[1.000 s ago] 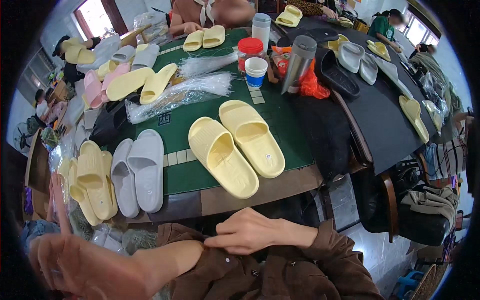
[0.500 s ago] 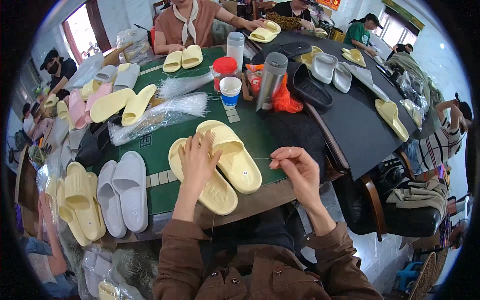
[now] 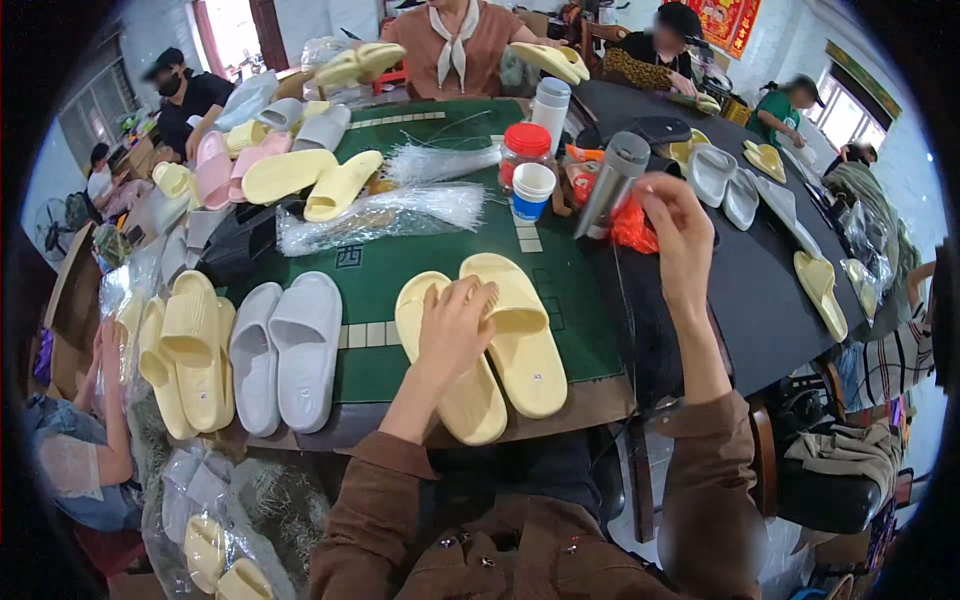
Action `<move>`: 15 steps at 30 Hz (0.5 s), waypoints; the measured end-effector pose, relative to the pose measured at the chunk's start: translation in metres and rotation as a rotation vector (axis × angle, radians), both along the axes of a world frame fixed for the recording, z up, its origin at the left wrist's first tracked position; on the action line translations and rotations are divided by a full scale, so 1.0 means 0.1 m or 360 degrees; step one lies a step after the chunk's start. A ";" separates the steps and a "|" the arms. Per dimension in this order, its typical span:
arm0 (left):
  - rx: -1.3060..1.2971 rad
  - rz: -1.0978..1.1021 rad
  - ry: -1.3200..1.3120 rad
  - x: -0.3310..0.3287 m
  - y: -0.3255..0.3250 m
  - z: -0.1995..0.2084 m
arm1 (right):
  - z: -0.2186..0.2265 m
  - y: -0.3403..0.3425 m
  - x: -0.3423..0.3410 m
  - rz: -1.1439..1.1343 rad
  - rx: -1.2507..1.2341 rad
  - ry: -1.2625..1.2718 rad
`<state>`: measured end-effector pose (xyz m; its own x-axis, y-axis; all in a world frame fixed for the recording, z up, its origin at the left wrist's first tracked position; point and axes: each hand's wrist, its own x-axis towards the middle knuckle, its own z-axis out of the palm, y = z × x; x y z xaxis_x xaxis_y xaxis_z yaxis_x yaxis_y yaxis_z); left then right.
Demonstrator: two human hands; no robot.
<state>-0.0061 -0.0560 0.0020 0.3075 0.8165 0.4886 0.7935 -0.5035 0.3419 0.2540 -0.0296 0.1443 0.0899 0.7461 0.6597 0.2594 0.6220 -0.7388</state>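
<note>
Centrally, the yellow pair (image 3: 531, 365) lies side by side near the close edge of the green surface (image 3: 400, 288), open heels toward the person. The left hand (image 3: 452, 330) reaches over the left slipper of the two, its fingers bent across the strap and touching it; whether they grip or merely rest cannot be told. The right hand (image 3: 683, 245) is raised to the right of the pair, in front of the steel flask (image 3: 612, 180), thumb and forefinger drawn close together; anything pinched there is too fine to make out. Left of the pair stand grey slippers (image 3: 305, 350), and just beside them, at the corner, a stack of yellow slippers (image 3: 195, 350). Beyond the left hand lies a bundle of clear strands (image 3: 440, 210) in plastic, with a paper cup (image 3: 533, 190), a red-lidded jar (image 3: 526, 145) and a white bottle (image 3: 550, 108) to its right. A red bag (image 3: 632, 225) sits by the flask. Farther left are pink slippers (image 3: 212, 170) among grey and yellow ones. To the right, a black surface (image 3: 760, 300) bears more slippers. Across from the person, a co-worker (image 3: 490, 50) in a white scarf has one hand at a yellow slipper (image 3: 540, 60).
</note>
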 end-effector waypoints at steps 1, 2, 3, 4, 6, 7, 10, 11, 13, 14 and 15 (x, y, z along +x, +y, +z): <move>-0.0011 0.0010 0.0010 -0.04 -0.01 0.01 | 0.11 0.08 -0.19 0.0138 0.0112 0.0023; -0.0019 0.0006 0.0014 -0.05 -0.02 0.04 | 0.27 0.08 -0.38 0.0262 0.0228 0.0040; -0.0029 -0.0009 0.0013 -0.05 -0.02 0.05 | 0.37 0.04 -0.54 0.0370 0.0322 0.0078; -0.0034 -0.0041 -0.0009 -0.08 -0.03 0.09 | 0.47 -0.01 -0.70 0.0485 0.0414 0.0117; 0.0018 -0.0096 -0.0355 -0.16 -0.05 0.08 | 0.59 -0.12 -0.95 0.0697 0.0548 0.0100; 0.0045 -0.0142 -0.0534 -0.15 -0.06 0.11 | 0.59 -0.20 -1.00 0.0762 0.0595 0.0029; -0.0199 -0.0187 -0.1060 -0.19 -0.21 0.22 | 0.20 -0.22 -1.14 0.0860 0.0336 -0.0081; -0.0297 -0.0205 -0.1220 -0.18 -0.25 0.24 | 0.00 -0.20 -1.13 0.0930 0.0124 -0.0009; -0.0345 -0.0121 -0.1263 -0.17 -0.33 0.19 | -0.45 -0.08 -1.14 0.0900 -0.0310 0.0300; -0.0370 -0.0101 -0.1289 -0.13 -0.34 0.18 | -0.63 -0.01 -1.08 0.0756 -0.0432 0.0234; -0.0226 -0.0061 -0.1138 -0.11 -0.35 0.14 | -0.80 0.07 -1.04 0.0629 -0.0556 0.0179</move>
<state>-0.0174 -0.0909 0.0158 -0.0173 0.8819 0.4711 0.3345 -0.4389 0.8339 0.1501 -0.0226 0.0639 -0.1864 0.9108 0.3684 -0.0374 0.3681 -0.9290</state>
